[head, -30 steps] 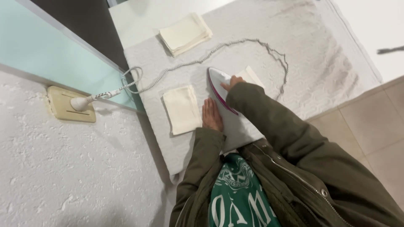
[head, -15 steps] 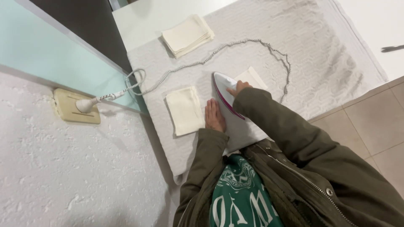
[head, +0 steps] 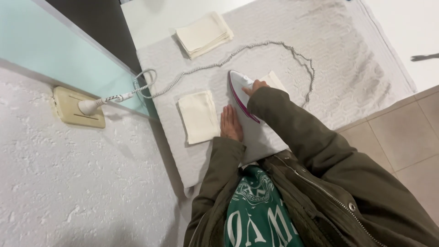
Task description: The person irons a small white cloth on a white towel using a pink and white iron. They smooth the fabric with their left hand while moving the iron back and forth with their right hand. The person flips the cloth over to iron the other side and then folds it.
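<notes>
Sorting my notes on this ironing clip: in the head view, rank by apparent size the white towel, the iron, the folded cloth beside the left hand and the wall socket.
1. White towel
2. Folded cloth and iron, too alike to rank
3. Wall socket, though it sits at a different distance

Irons: one, white and magenta (head: 242,93), near centre.
Hands: two, left hand (head: 231,124) and right hand (head: 255,86).
Folded cloths: one (head: 198,115) at 9 o'clock.
Cloth stacks: one (head: 204,34) at 11 o'clock.
Wall sockets: one (head: 77,107).

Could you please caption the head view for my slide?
Right hand grips white-and-magenta iron; left hand lies flat beside folded cream cloth.
</notes>
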